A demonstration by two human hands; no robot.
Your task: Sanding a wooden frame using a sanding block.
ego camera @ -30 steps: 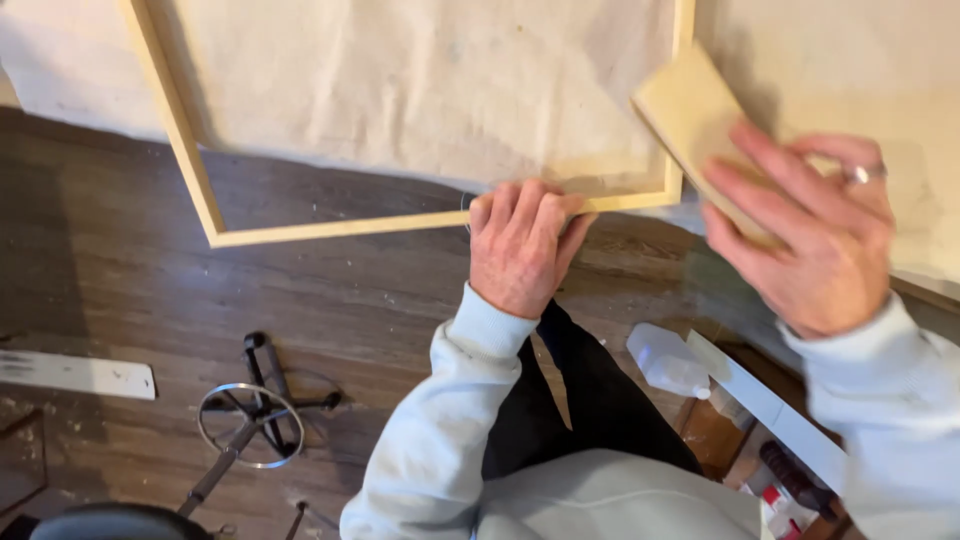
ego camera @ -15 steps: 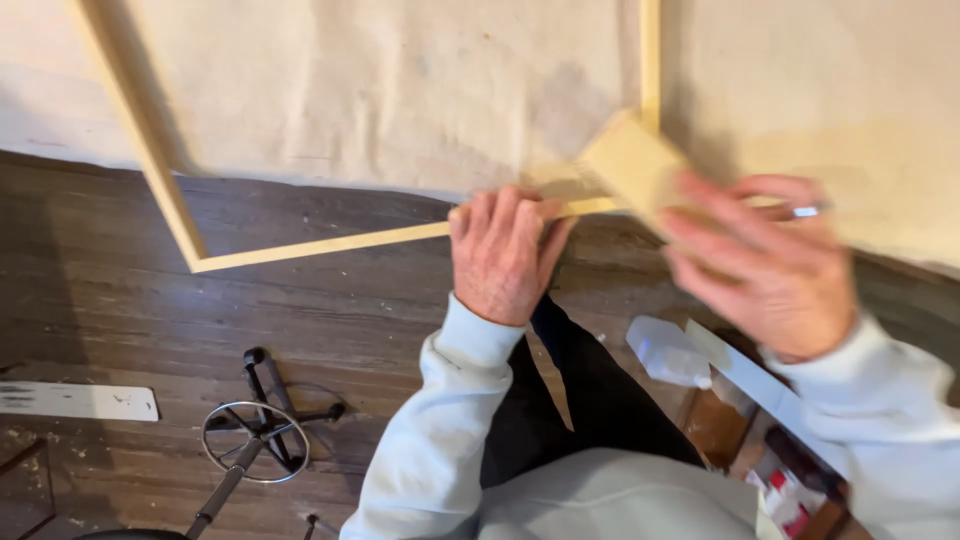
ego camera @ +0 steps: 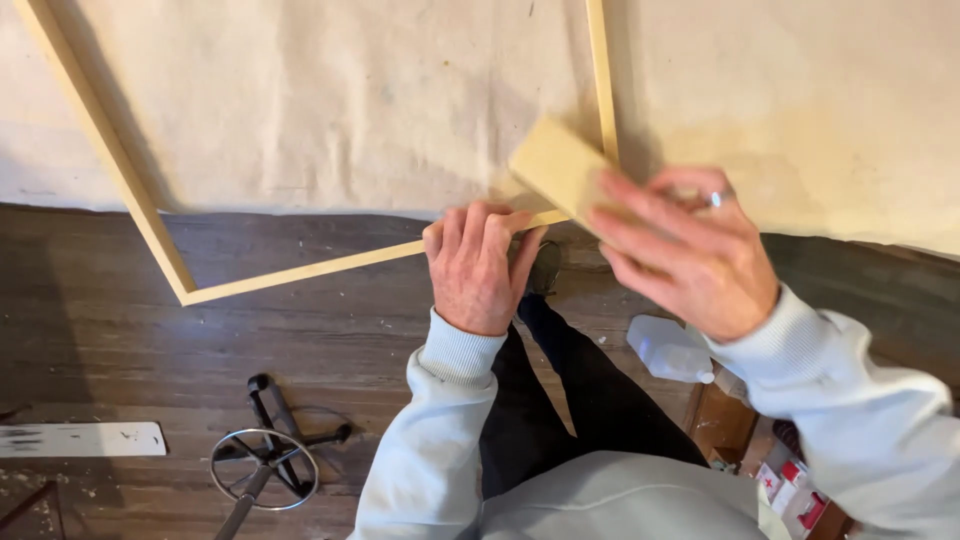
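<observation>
Presently, step in hand: the corner of a pale wooden frame [ego camera: 300,272] is being rubbed with a sanding block [ego camera: 556,168], as far as can be judged.
Left hand [ego camera: 480,265]: laid flat with fingers curled over the frame's lower rail, which is pressed steady; nothing else is held.
Right hand [ego camera: 685,250]: closed around the block (a tan rectangular pad), which is gripped at its lower end and tilted against the corner where the lower rail meets the upright rail.
Frame: held against a cream cloth-covered surface [ego camera: 380,100], above a dark wooden floor [ego camera: 120,340].
Nearby: a white plastic bottle [ego camera: 668,350] beside the right sleeve; a metal stool base [ego camera: 265,465] lower left.
Next move, as judged: firm bracing by the left hand is called for, and even pressure along the joint.
</observation>
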